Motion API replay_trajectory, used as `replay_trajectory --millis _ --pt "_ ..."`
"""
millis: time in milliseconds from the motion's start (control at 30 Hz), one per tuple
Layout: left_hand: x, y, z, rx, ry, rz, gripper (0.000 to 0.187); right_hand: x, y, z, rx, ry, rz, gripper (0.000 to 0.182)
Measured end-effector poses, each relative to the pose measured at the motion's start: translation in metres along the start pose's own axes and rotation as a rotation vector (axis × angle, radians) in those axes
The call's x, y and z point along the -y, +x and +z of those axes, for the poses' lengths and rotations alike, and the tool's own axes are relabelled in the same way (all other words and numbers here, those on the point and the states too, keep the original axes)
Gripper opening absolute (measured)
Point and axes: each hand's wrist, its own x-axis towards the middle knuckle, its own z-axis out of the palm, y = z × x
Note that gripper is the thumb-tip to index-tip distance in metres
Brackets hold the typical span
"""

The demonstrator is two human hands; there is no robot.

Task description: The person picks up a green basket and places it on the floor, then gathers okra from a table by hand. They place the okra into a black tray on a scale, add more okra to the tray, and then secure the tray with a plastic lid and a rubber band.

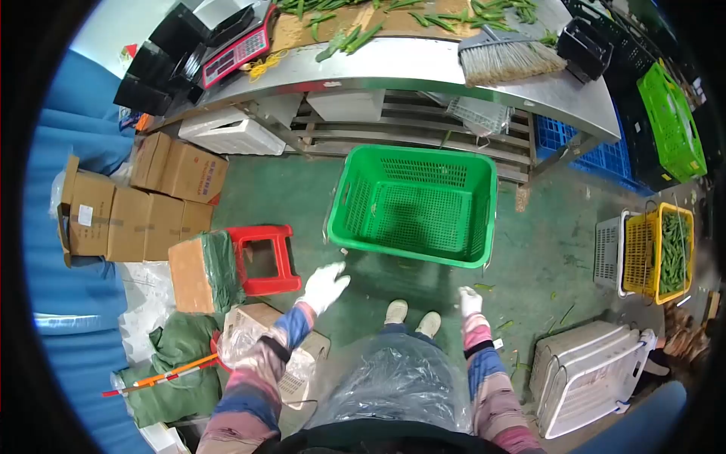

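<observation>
My left hand (325, 287), in a white glove, is held out with its fingers apart and nothing in it. It is nearest to a red plastic stool (284, 261). My right hand (470, 301), also white-gloved, hangs in the air with its fingers curled in and no object visible in it. Between and beyond my hands, a green plastic basket (412, 256) with perforated walls stands on the floor. No contents show inside it, and neither hand touches it.
A metal table (363, 64) holds green pods, a broom head (510, 59) and a red scale (240, 51). Cardboard boxes (151, 219) stand left, beside a taped box (193, 274). At right are a yellow basket (641, 250) of green pods and stacked white crates (578, 363).
</observation>
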Motion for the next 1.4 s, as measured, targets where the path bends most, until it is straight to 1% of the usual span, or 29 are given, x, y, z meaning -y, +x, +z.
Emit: replay_trajectory --millis 33,67,100,133,167,200,233,267,367,400,500,533,600,633,667,700,767,800,833,900,1067,1233,1367,1400 --pt "0.016 -0.032 0.003 0.055 -0.116 -0.117 0.052 -0.013 0.007 -0.018 -0.034 -0.069 -0.025 0.04" --pt "0.034 -0.061 0.008 0.085 -0.138 -0.17 0.051 -0.046 0.031 -0.045 -0.078 -0.187 -0.184 0.031" --pt "0.05 -0.089 0.012 0.115 -0.16 -0.222 0.051 -0.046 0.025 -0.065 -0.117 -0.248 -0.167 0.026" --pt "0.061 -0.113 0.013 0.146 -0.22 -0.318 0.051 -0.038 0.01 -0.079 -0.134 -0.189 -0.078 0.025" --pt "0.071 -0.138 0.015 0.179 -0.281 -0.414 0.052 -0.068 0.031 -0.104 -0.166 -0.216 -0.161 0.023" --pt "0.096 -0.159 0.032 0.153 -0.386 -0.458 0.052 -0.057 0.013 -0.114 -0.181 -0.19 -0.09 0.02" --pt "0.118 -0.173 0.047 0.129 -0.491 -0.502 0.052 -0.042 -0.009 -0.117 -0.181 -0.132 -0.061 0.019" --pt "0.124 -0.181 0.044 0.174 -0.504 -0.525 0.05 -0.036 -0.022 -0.12 -0.188 -0.148 -0.056 0.019" --pt "0.11 -0.184 0.009 0.127 -0.641 -0.627 0.048 -0.034 -0.042 -0.12 -0.194 -0.148 -0.036 0.02" --pt "0.117 -0.179 0.002 0.128 -0.72 -0.623 0.047 -0.036 -0.053 -0.113 -0.2 -0.134 -0.023 0.021" --pt "0.138 -0.154 -0.023 0.119 -0.739 -0.521 0.047 -0.03 -0.083 -0.077 -0.204 -0.267 -0.029 0.022" --pt "0.153 -0.141 -0.029 0.139 -0.801 -0.508 0.046 -0.024 -0.095 -0.058 -0.223 -0.281 0.029 0.024" --pt "0.184 -0.112 -0.048 0.183 -0.825 -0.461 0.046 -0.005 -0.115 -0.013 -0.223 -0.392 -0.01 0.026" --pt "0.202 -0.106 -0.057 0.21 -0.84 -0.453 0.046 -0.006 -0.129 0.005 -0.216 -0.459 -0.016 0.028" --pt "0.222 -0.096 -0.068 0.203 -0.812 -0.404 0.046 -0.007 -0.139 0.029 -0.198 -0.493 -0.089 0.03" --pt "0.234 -0.089 -0.086 0.191 -0.804 -0.415 0.045 -0.01 -0.141 0.049 -0.178 -0.53 -0.17 0.032" --pt "0.251 -0.067 -0.123 0.145 -0.793 -0.429 0.045 0.008 -0.164 0.101 -0.101 -0.614 -0.214 0.034" --pt "0.269 -0.056 -0.131 0.113 -0.785 -0.412 0.044 0.036 -0.187 0.132 -0.05 -0.612 -0.183 0.034" --pt "0.276 -0.047 -0.147 0.088 -0.869 -0.43 0.041 0.059 -0.208 0.158 0.006 -0.607 -0.152 0.034" --pt "0.287 -0.032 -0.173 0.058 -0.916 -0.515 0.037 0.061 -0.212 0.189 0.029 -0.653 -0.151 0.034" --pt "0.302 -0.014 -0.206 0.056 -0.96 -0.568 0.032 0.082 -0.208 0.23 0.037 -0.739 -0.196 0.035" --pt "0.319 -0.021 -0.206 0.051 -1.038 -0.565 0.027 0.123 -0.187 0.251 -0.018 -0.695 -0.267 0.033" --pt "0.334 -0.026 -0.195 0.106 -1.009 -0.626 0.021 0.166 -0.184 0.266 -0.007 -0.712 -0.295 0.035" --pt "0.334 -0.026 -0.196 0.128 -0.986 -0.646 0.019 0.172 -0.186 0.269 -0.051 -0.721 -0.411 0.036"
